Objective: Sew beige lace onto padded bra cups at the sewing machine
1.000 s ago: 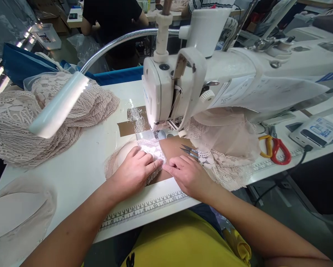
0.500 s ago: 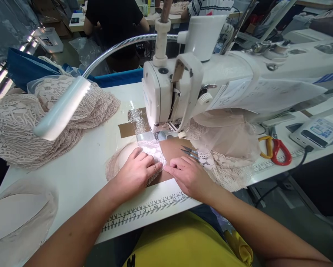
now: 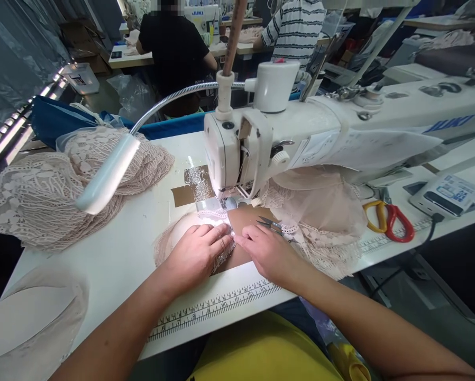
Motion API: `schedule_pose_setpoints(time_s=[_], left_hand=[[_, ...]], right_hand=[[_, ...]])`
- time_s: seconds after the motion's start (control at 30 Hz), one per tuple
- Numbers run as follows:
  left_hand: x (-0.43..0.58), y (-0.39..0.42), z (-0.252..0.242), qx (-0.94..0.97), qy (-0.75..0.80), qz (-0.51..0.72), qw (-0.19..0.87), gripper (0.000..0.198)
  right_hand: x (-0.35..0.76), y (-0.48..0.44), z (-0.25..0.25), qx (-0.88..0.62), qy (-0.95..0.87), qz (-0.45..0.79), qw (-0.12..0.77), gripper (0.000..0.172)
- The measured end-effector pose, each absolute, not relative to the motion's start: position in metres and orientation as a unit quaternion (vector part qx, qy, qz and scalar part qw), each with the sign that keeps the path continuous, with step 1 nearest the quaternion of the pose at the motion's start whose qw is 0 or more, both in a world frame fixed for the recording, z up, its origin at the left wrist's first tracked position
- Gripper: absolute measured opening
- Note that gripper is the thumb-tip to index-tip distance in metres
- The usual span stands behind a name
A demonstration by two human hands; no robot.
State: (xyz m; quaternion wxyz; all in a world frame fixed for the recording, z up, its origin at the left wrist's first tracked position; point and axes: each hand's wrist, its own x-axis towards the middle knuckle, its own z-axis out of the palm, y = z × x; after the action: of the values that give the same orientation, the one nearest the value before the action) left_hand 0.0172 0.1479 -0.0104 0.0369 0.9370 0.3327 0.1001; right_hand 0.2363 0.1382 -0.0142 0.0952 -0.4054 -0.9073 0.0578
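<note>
A beige lace piece (image 3: 177, 228) with a smooth cup-like part lies below the sewing machine's needle area (image 3: 222, 202). My left hand (image 3: 200, 248) rests over it, fingers bent together and gripping the lace near its right edge. At that same edge, the thumb and forefinger of my right hand (image 3: 267, 251) are pinched on the lace, almost touching my left fingertips. Small thread snips (image 3: 270, 224) lie just beyond my right knuckles, their points to the left. The fabric under my left palm is hidden.
A white sewing machine (image 3: 237, 153) stands ahead, with a lamp (image 3: 108, 174) to its left. Lace heaps (image 3: 35, 196) lie on the left; more lace (image 3: 325, 211) lies on the right beside red-handled scissors (image 3: 399, 223). A ruler strip (image 3: 213, 309) follows the front edge. Two people sit beyond.
The view has tilted up slightly, so everything sits lower in the picture. My left fingers have moved closer over the lace edge; my right hand keeps its pinch there.
</note>
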Motion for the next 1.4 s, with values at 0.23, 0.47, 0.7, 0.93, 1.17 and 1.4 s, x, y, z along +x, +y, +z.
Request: schedule_pose_setpoints(time_s=[0.23, 0.47, 0.7, 0.93, 1.17, 1.4], left_hand=[[0.021, 0.149, -0.01, 0.925, 0.363, 0.102, 0.044, 0.048], [0.025, 0.149, -0.004, 0.92, 0.374, 0.102, 0.05, 0.054], [0.019, 0.158, -0.005, 0.927, 0.36, 0.095, 0.052, 0.055], [0.015, 0.165, -0.008, 0.933, 0.343, 0.105, 0.029, 0.051], [0.014, 0.168, -0.005, 0.938, 0.336, 0.077, 0.031, 0.054], [0.01, 0.187, -0.007, 0.938, 0.343, 0.054, 0.012, 0.055]], right_hand=[[0.238, 0.138, -0.019, -0.399, -0.91, 0.046, 0.104, 0.038], [0.237, 0.137, -0.02, -0.402, -0.908, 0.034, 0.117, 0.039], [0.231, 0.145, -0.011, -0.416, -0.905, 0.064, 0.061, 0.035], [0.227, 0.15, -0.007, -0.428, -0.901, 0.052, 0.044, 0.035], [0.225, 0.151, -0.002, -0.434, -0.899, 0.06, 0.019, 0.03], [0.217, 0.169, 0.008, -0.437, -0.897, 0.063, -0.024, 0.022]])
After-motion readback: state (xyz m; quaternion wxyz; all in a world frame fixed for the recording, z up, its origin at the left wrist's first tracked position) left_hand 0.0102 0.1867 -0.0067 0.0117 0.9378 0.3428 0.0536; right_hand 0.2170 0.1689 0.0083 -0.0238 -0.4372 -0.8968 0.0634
